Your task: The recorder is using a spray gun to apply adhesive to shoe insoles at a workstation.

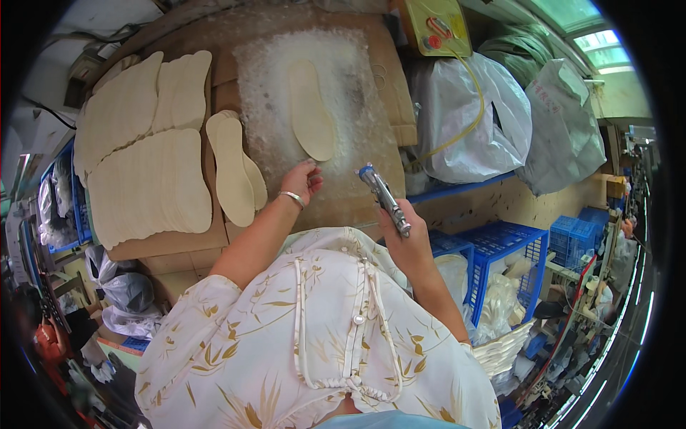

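A cream insole (312, 114) lies flat on a sheet coated with whitish, fibrous residue (261, 93). My left hand (306, 180), with a bracelet at the wrist, is at the insole's heel end. Its fingers are curled close to that edge; whether they pinch it cannot be made out. In my right hand (401, 223) is a silver spray gun (382, 193), gripped by its body, with its blue-ringed tip angled up and left toward the sheet. Two overlapping insoles (232, 171) rest left of the sheet. Beyond them several neat stacks of insoles (150, 186) cover brown cardboard.
A yellow container (432, 25) stands at the far right, with a yellow hose (477, 107) running down over white plastic sacks (457, 136). Blue crates (500, 250) and a white woven basket (504, 350) sit lower right. Bagged items (125, 286) are at the lower left.
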Available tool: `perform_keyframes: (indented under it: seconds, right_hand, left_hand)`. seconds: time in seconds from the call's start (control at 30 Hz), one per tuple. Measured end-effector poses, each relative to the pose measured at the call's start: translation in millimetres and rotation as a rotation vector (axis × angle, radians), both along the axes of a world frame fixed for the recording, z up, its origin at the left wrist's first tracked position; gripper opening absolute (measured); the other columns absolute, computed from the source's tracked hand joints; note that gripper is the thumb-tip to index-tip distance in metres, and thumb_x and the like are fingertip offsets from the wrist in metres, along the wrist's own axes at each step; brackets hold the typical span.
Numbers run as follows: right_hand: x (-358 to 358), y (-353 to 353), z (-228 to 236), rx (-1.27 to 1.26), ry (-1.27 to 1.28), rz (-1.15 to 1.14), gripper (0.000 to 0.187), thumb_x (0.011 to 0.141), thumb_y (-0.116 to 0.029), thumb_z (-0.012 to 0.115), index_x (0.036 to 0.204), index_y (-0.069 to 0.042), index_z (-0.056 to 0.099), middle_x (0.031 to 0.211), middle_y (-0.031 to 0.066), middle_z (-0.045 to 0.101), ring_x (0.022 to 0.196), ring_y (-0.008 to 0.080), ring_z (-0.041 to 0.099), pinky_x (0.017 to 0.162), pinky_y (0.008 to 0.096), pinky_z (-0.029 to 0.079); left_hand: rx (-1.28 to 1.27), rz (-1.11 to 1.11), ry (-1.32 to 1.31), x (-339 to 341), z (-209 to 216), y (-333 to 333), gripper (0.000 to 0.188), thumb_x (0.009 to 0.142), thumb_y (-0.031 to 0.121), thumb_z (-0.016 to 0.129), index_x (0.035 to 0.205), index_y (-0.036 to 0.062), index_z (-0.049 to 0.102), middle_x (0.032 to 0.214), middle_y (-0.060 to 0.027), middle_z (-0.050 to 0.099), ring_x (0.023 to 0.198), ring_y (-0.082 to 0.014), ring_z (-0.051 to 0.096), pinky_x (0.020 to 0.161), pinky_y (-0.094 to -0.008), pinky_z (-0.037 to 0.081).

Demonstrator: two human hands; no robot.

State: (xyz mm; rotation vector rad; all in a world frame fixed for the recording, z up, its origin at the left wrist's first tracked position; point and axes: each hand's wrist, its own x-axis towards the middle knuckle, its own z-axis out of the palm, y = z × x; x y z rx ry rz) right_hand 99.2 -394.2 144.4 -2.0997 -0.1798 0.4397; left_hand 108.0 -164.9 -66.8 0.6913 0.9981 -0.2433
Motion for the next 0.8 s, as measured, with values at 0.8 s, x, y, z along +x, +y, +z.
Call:
perform_keyframes:
  seconds: [0.8]
  right_hand:
    - [11.6, 13.3, -5.7, 0.22, 0.132, 0.004, 0.021, 0.094, -0.018, 0.056, 0.1, -0.001, 0.066, 0.07, -0.0063, 0.052, 0.055, 0.0018, 0.037, 0.049, 0.0209, 0.03]
  left_hand:
    - [0.678, -0.023, -0.273, 11.0, 104.6, 85.7, 0.018, 0.084, 0.01, 0.065, 0.1, 0.0021, 0.07, 0.083, -0.0048, 0.07, 0.068, -0.0119, 0.067, 0.055, -0.0232, 0.052]
